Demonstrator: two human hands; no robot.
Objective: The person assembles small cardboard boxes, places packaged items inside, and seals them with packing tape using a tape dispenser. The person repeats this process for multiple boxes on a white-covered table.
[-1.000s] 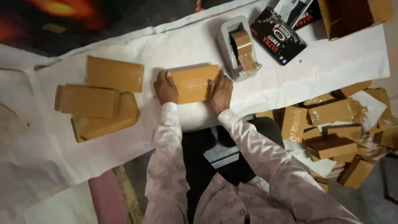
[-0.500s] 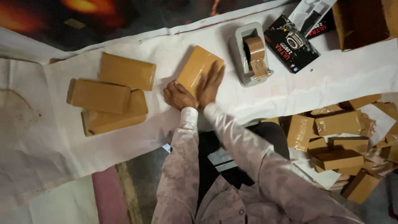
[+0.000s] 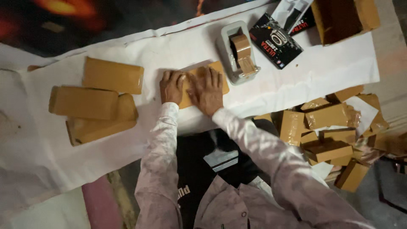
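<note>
Both hands pressed flat on one tan taped parcel at the middle of a white-covered table.

Far left: three wrapped tan parcels [image 3: 91, 106] in a loose stack on the white sheet [image 3: 322, 72], well apart from the hands. Centre: left hand [image 3: 171, 87], fingers spread and palm down, lies on the left end of the tan parcel [image 3: 220, 76]; right hand [image 3: 206, 90], also open and flat, covers its middle, the two hands touching side by side. Neither hand grips; the parcel lies flat on the sheet, mostly hidden. Just right of it: grey tape dispenser [image 3: 237, 53] with a brown roll. Further right: black printed box [image 3: 275, 40], then an open brown carton [image 3: 339, 19] at the table's far corner. Below the table edge, right: heap of tan parcels [image 3: 330, 135] on the floor.
</note>
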